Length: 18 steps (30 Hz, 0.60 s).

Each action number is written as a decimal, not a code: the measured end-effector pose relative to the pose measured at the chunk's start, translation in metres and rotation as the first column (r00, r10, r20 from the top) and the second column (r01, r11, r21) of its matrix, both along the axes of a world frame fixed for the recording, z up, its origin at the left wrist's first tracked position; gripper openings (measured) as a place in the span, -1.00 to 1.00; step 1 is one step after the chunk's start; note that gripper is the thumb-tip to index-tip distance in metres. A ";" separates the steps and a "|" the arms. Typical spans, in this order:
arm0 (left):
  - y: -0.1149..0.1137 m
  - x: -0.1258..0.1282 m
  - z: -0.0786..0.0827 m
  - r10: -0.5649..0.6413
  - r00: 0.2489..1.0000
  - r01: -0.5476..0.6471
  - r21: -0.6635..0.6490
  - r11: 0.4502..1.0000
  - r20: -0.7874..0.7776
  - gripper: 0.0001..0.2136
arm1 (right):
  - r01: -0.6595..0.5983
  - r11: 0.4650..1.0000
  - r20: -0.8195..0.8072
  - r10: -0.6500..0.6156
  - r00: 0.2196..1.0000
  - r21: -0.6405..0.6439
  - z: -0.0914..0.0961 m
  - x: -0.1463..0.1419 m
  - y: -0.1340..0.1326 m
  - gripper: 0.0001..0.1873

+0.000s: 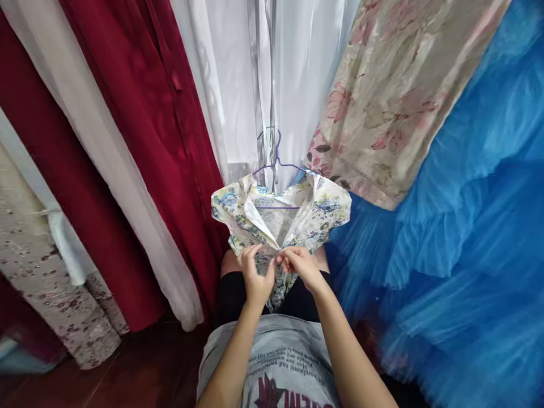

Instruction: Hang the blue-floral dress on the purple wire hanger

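A floral short-sleeved blouse [327, 212], white with blue and yellow flowers, is on a purple wire hanger [278, 158] in front of me. Its neck opening forms a V with pale edges. At the point of that V, my right hand [301, 265] has its fingertips pinched on the blouse's front edge. My left hand [257, 277] is against the left side of the blouse front, thumb and fingers apart. The lower part of the blouse hangs between my knees, partly hidden by the hands.
Dark red drapes [140, 113] and pale cloths hang at left. White fabric [238, 85] with ribbons hangs behind the hanger. To the right are a floral beige cloth [382, 113] and a blue tulle skirt [476, 226]. Dark red tile floor [140, 368] shows at lower left.
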State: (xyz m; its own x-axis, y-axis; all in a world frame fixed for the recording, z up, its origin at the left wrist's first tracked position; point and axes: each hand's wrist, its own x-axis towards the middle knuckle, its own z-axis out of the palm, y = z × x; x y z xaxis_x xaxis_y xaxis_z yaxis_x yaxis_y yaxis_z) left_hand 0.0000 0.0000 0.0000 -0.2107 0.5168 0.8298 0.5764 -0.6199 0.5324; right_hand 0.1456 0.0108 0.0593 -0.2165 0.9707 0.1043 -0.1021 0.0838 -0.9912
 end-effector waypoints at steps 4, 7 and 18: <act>0.012 0.029 0.002 -0.208 0.974 0.217 -0.108 0.970 0.084 -0.81 | -0.075 0.997 0.032 0.077 0.997 -0.035 0.002 0.009 -0.006 -0.67; 0.012 0.033 0.003 -0.244 0.968 0.250 -0.136 0.959 0.062 -0.91 | -0.062 0.998 -0.005 0.062 0.998 -0.026 0.022 0.018 0.003 -0.68; 0.011 0.027 -0.004 -0.342 0.940 0.328 -0.279 0.903 -0.001 -0.87 | 0.118 0.971 -0.145 -0.089 0.986 0.209 0.173 0.004 0.083 -0.82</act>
State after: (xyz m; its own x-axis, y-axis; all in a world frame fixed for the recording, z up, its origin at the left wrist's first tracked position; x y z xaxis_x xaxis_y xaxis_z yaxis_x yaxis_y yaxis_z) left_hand 0.0269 0.0113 -0.0035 0.0516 0.7559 0.6526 0.3899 -0.6169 0.6837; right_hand 0.1494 0.0941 0.2320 -0.0861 0.9384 0.3346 -0.2114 0.3110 -0.9266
